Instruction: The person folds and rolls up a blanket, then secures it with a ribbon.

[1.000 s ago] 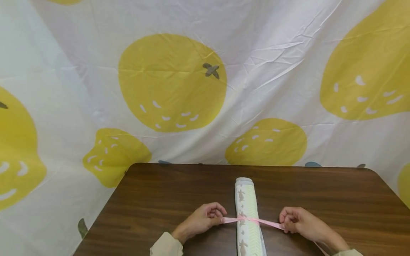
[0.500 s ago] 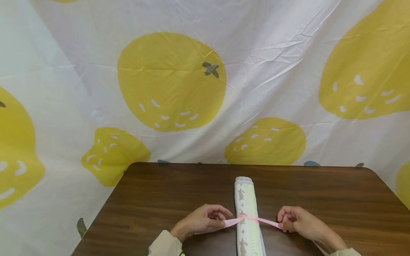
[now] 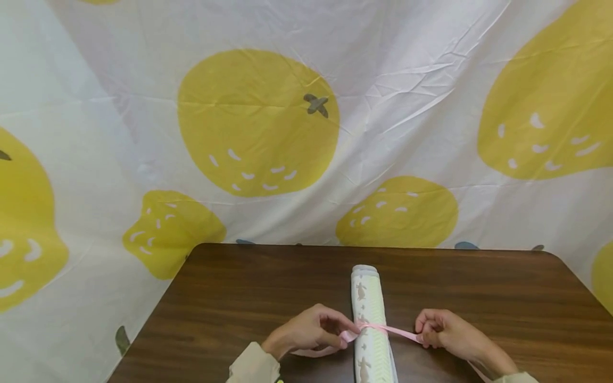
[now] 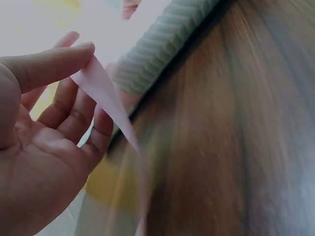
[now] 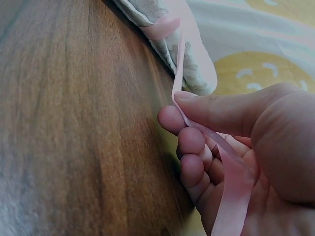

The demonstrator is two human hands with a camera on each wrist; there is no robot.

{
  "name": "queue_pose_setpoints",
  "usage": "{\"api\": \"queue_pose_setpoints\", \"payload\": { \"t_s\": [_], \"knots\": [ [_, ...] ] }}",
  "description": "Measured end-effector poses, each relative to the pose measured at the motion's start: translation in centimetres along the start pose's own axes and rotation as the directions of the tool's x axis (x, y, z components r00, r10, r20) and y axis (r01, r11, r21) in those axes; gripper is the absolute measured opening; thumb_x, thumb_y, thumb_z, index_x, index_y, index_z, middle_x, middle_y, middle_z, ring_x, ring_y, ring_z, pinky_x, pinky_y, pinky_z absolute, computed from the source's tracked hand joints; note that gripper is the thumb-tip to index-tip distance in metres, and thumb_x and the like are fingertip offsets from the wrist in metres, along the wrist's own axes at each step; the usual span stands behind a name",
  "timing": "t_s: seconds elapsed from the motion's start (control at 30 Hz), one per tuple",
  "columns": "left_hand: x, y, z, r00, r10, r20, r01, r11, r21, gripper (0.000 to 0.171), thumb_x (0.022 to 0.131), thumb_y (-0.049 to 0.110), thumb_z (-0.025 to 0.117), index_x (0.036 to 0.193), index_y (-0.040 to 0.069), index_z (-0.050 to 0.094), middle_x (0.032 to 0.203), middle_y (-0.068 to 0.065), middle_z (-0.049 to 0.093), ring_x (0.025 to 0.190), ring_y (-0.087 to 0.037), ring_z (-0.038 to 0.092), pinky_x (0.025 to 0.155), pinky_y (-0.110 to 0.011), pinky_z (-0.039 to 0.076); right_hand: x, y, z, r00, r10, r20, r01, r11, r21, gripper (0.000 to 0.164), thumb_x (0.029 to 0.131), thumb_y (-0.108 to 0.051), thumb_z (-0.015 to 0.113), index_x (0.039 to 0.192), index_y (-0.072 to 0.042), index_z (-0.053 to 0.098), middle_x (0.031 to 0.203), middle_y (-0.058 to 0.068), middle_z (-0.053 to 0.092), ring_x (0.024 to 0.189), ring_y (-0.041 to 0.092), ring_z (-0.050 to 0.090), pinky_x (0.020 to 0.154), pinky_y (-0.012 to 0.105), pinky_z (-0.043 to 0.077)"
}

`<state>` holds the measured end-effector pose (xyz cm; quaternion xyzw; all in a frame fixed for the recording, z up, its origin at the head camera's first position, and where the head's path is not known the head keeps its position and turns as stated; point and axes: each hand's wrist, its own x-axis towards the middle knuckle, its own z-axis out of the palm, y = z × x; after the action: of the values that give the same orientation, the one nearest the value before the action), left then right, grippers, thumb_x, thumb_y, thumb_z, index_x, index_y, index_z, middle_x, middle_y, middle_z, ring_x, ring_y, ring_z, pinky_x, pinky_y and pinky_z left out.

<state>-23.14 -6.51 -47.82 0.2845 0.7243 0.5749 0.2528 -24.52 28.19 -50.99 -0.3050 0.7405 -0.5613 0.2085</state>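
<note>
A rolled-up cloth [image 3: 367, 298], white with brown rabbit prints and a pale green ribbed strip, lies lengthwise on the table. Round its middle goes a pink ribbon [image 3: 403, 334] that crosses on top. My left hand [image 3: 308, 331], just left of the roll, pinches one ribbon end between thumb and fingers; an extended finger reaches the crossing. In the left wrist view the loose tail [image 4: 115, 108] hangs below that pinch. To the right of the roll, my right hand [image 3: 452, 334] holds the other end taut. Its tail [image 5: 235, 191] runs across the palm in the right wrist view.
The dark wood table [image 3: 268, 271] has rounded far corners. Directly behind it hangs a white curtain [image 3: 383, 138] printed with big yellow fruit.
My left hand has moved right, up to the roll, and its ribbon end has gone from taut to slack, with a drooping tail. The right hand stays nearly still.
</note>
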Motion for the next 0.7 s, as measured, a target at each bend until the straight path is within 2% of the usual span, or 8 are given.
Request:
{"api": "queue_pose_setpoints", "payload": {
  "t_s": [0.13, 0.27, 0.37, 0.5, 0.6, 0.7],
  "knots": [
    [0.6, 0.4, 0.4, 0.999, 0.032, -0.044, -0.031, 0.999, 0.020, 0.030, 0.081, -0.004, 0.075, 0.111, 0.001, 0.073, 0.104, -0.013, 0.074, 0.076, 0.002, 0.057, 0.066, -0.013, 0.046, 0.0, 0.1, 0.1, 1.000, 0.002, -0.006, -0.002, 1.000, 0.000, 0.005, 0.091, 0.010, 0.054, 0.093, 0.007, 0.056, 0.067, 0.013, 0.056, 0.062, 0.001, 0.048, 0.049, 0.020, 0.035],
    [1.0, 0.9, 0.7, 0.992, 0.048, -0.119, -0.039, 0.996, 0.077, 0.023, 0.083, 0.002, 0.076, 0.106, 0.005, 0.076, 0.096, -0.005, 0.075, 0.077, 0.001, 0.058, 0.066, -0.014, 0.047, 0.1, 0.1, 0.1, 1.000, 0.017, -0.014, -0.017, 1.000, -0.008, 0.005, 0.091, 0.010, 0.054, 0.094, 0.006, 0.056, 0.067, 0.012, 0.056, 0.061, 0.001, 0.047, 0.049, 0.021, 0.035],
    [1.1, 1.0, 1.0, 0.978, 0.081, -0.193, -0.056, 0.990, 0.132, 0.016, 0.085, 0.005, 0.075, 0.101, 0.006, 0.078, 0.095, -0.004, 0.075, 0.081, 0.000, 0.060, 0.071, -0.017, 0.049, 0.1, -0.1, 0.1, 0.999, 0.030, -0.017, -0.030, 1.000, -0.002, 0.004, 0.092, 0.008, 0.054, 0.095, 0.007, 0.056, 0.070, 0.006, 0.060, 0.063, 0.002, 0.050, 0.051, 0.021, 0.037],
    [1.4, 1.0, 1.3, 0.951, 0.140, -0.276, -0.084, 0.975, 0.205, 0.010, 0.085, 0.006, 0.075, 0.094, 0.007, 0.079, 0.092, -0.005, 0.073, 0.084, -0.003, 0.061, 0.073, -0.020, 0.050, 0.0, -0.2, 0.2, 0.999, 0.039, -0.026, -0.039, 0.999, 0.001, 0.004, 0.092, 0.006, 0.055, 0.096, 0.008, 0.056, 0.074, 0.005, 0.064, 0.066, 0.004, 0.054, 0.055, 0.021, 0.042],
    [1.5, 1.0, 1.6, 0.937, 0.164, -0.308, -0.098, 0.971, 0.217, 0.007, 0.084, 0.009, 0.077, 0.091, 0.008, 0.079, 0.094, -0.003, 0.069, 0.084, -0.003, 0.060, 0.071, -0.020, 0.051, -0.2, -0.3, 0.2, 0.997, 0.060, -0.044, -0.060, 0.998, 0.002, 0.003, 0.092, 0.003, 0.058, 0.095, 0.002, 0.058, 0.076, 0.006, 0.066, 0.067, 0.005, 0.055, 0.058, 0.023, 0.046],
    [1.6, 1.1, 1.8, 0.932, 0.173, -0.317, -0.107, 0.971, 0.215, 0.006, 0.085, 0.011, 0.077, 0.090, 0.008, 0.078, 0.093, -0.002, 0.071, 0.080, -0.003, 0.061, 0.067, -0.019, 0.051, -0.4, -0.5, 0.0, 0.995, 0.076, -0.059, -0.074, 0.997, 0.029, 0.003, 0.093, 0.001, 0.058, 0.094, -0.001, 0.058, 0.077, 0.005, 0.067, 0.068, 0.007, 0.057, 0.060, 0.024, 0.048]
  ]
}}
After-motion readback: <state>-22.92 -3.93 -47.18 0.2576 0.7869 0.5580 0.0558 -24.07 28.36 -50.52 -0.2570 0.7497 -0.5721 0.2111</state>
